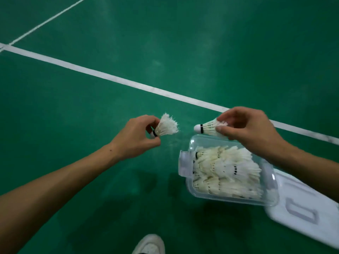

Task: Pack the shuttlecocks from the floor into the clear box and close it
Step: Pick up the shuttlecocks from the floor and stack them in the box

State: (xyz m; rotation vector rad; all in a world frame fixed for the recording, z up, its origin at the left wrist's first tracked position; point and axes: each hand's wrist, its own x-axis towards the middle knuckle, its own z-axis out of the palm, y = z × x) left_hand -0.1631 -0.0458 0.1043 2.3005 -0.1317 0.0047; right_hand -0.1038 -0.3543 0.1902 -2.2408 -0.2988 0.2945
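Observation:
My left hand (136,137) pinches a white feather shuttlecock (167,125) by its cork end, feathers pointing up and right, left of the box. My right hand (247,129) holds a second shuttlecock (206,128) by its feathers, cork pointing left, just above the far rim of the clear box (194,189). The box stands open on the green floor and holds several white shuttlecocks (225,171), heaped close to its rim. Its white lid (300,208) lies flat on the floor to the right of the box, partly under my right forearm.
A white court line (110,77) crosses the green floor diagonally beyond my hands. A white latch (184,165) hangs on the box's left side. The toe of my white shoe (149,244) shows at the bottom edge.

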